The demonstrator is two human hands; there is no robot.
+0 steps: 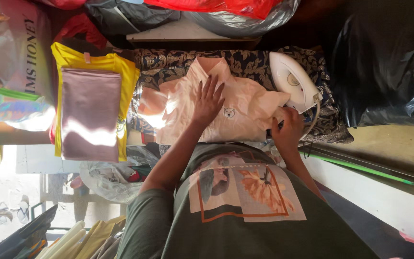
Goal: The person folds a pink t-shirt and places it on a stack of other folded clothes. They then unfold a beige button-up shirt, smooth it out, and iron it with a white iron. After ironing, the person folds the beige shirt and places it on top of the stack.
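A pale pink collared shirt (245, 103) with a small bear emblem lies spread on a dark blue and gold patterned cloth (168, 62). My left hand (208, 101) presses flat on the middle of the shirt, fingers apart. My right hand (287, 128) grips the handle end of a white electric iron (291, 76), which rests at the shirt's right edge. My grey printed T-shirt fills the lower part of the view.
To the left lies a folded yellow shirt (128, 72) with a folded mauve garment (91, 112) on top. Black plastic bags (384, 62) stand at the right, silver and red bags (235, 19) behind. A white ledge with a green rod (360, 168) runs at the lower right.
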